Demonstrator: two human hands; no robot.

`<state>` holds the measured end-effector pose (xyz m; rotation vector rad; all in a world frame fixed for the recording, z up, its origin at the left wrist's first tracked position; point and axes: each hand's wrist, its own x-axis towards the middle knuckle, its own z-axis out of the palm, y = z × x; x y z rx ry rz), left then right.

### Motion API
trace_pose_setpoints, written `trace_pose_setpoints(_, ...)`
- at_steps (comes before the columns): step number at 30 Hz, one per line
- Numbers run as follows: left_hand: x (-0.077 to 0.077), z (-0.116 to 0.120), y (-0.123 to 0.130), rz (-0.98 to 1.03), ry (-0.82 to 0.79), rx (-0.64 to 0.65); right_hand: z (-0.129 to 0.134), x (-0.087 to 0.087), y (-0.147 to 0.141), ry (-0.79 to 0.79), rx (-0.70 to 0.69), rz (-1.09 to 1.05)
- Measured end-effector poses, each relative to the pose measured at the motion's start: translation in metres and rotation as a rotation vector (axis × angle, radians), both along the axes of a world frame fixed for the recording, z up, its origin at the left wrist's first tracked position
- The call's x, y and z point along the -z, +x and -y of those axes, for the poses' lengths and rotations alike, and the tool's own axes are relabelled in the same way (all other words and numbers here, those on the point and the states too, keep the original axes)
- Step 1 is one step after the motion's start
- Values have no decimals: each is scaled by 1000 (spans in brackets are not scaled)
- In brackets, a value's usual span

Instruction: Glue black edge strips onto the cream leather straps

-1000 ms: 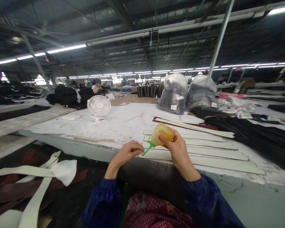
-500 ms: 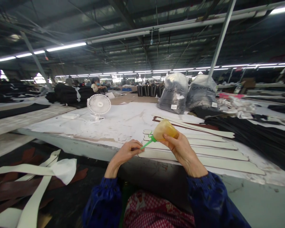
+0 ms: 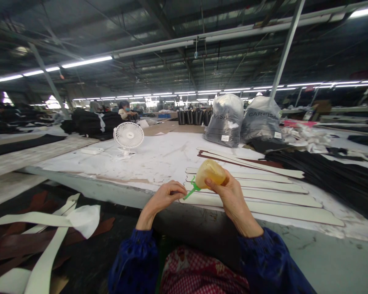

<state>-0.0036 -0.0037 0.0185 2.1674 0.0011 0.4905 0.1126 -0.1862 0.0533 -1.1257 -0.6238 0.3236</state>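
Note:
My right hand (image 3: 230, 196) is wrapped round a yellowish squeeze bottle (image 3: 210, 173), tilted so its green nozzle (image 3: 191, 191) points down and left. The nozzle tip is at the left end of the nearest pale strip (image 3: 263, 208). My left hand (image 3: 165, 197) is closed just left of that tip, thumb and fingers pressed together; whatever they may hold is too small to make out. Several pale strips with dark edges lie side by side on the white-covered table (image 3: 159, 163). Behind them, more pale strips (image 3: 251, 161) rest crossed over brown ones.
A white fan (image 3: 129, 135) stands at the back left of the table. Two filled plastic bags (image 3: 223, 120) and a black material pile (image 3: 325, 175) are at the right. Loose strips (image 3: 46, 241) lie lower left. A person (image 3: 125, 111) sits far off.
The bottle and my right hand have moved slightly left and down. Its nozzle tip has dropped from beside my left fingertips to just below them.

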Motion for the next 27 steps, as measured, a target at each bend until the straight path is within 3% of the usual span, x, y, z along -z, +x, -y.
trace_pose_setpoints(8, 0, 1, -1, -15, -37, -31, -2, 4, -2, 28, 50, 22)
trace_pose_setpoints(27, 2, 0, 1, -8, -48, -20, -11, 14, -5, 33, 22, 8)
